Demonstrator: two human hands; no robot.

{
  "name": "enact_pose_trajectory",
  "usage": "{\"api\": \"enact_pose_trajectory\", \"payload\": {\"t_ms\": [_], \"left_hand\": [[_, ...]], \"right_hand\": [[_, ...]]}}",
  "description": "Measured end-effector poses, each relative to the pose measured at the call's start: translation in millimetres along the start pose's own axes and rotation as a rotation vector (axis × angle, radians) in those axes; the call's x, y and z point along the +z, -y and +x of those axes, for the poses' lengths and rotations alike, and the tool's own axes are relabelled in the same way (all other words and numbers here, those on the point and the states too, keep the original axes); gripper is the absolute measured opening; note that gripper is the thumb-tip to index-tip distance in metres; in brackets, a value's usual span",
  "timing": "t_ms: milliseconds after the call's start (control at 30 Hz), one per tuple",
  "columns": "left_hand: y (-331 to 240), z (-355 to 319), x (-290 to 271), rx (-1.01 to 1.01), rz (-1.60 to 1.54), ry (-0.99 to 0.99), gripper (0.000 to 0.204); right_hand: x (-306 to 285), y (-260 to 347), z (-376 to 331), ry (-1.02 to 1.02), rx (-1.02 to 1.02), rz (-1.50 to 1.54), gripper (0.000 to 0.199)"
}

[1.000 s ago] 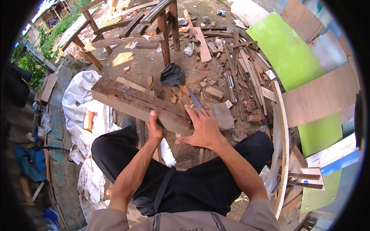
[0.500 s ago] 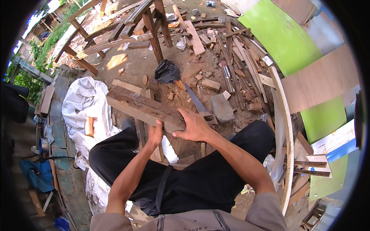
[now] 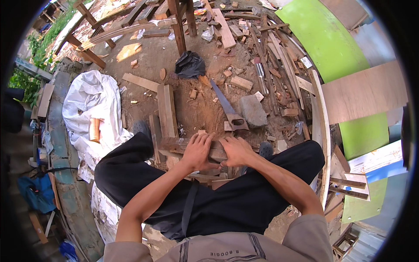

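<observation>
Between my knees lies a dark brown wooden beam [image 3: 173, 145], roughly level and low. My left hand [image 3: 200, 152] lies over its middle with fingers curled across the top. Around its right end is my right hand [image 3: 237, 151], the thumbs of both hands close together on the near side. Just beyond, another wood block [image 3: 166, 107] points away from me on the ground. A handsaw [image 3: 224, 102] with a brown handle rests past my right hand, beside a grey stone block [image 3: 253, 111].
A black plastic bag [image 3: 190, 64] sits near a wooden bench frame's leg [image 3: 176, 28]. White sacking [image 3: 94, 100] with a copper-coloured cylinder [image 3: 94, 129] lies at left. Wood scraps and a chisel-like tool [image 3: 260, 72] are scattered at far right. A long curved board edge [image 3: 322, 131] borders my right knee.
The beam has come down and toward me, from raised and tilted to low and level. My left hand has shifted from under its near side to over its top.
</observation>
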State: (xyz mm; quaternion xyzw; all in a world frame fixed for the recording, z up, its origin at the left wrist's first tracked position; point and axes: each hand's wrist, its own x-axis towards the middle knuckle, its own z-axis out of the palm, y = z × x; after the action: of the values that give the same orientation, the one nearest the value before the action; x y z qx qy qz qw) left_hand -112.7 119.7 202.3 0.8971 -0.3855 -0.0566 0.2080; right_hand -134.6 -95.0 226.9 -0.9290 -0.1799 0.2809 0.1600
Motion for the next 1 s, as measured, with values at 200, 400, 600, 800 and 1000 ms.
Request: {"api": "enact_pose_trajectory", "payload": {"t_ms": [200,400,600,800,1000], "left_hand": [[-4,-19,42,-0.059,-0.19,0.115,0.114],[7,-20,62,-0.09,-0.192,0.218,0.106],[34,-19,59,-0.176,-0.157,0.29,0.107],[64,-17,47,-0.382,-0.077,0.318,0.11],[77,-27,59,-0.442,-0.076,0.394,0.11]], "right_hand": [[12,5,-3,0.108,-0.054,-0.029,0.092],[25,-1,8,0.211,-0.063,-0.038,0.093],[8,-6,23,-0.04,-0.142,-0.034,0.081],[-8,-81,73,-0.166,0.151,0.144,0.048],[41,-129,136,0.184,0.312,-0.092,0.036]]}}
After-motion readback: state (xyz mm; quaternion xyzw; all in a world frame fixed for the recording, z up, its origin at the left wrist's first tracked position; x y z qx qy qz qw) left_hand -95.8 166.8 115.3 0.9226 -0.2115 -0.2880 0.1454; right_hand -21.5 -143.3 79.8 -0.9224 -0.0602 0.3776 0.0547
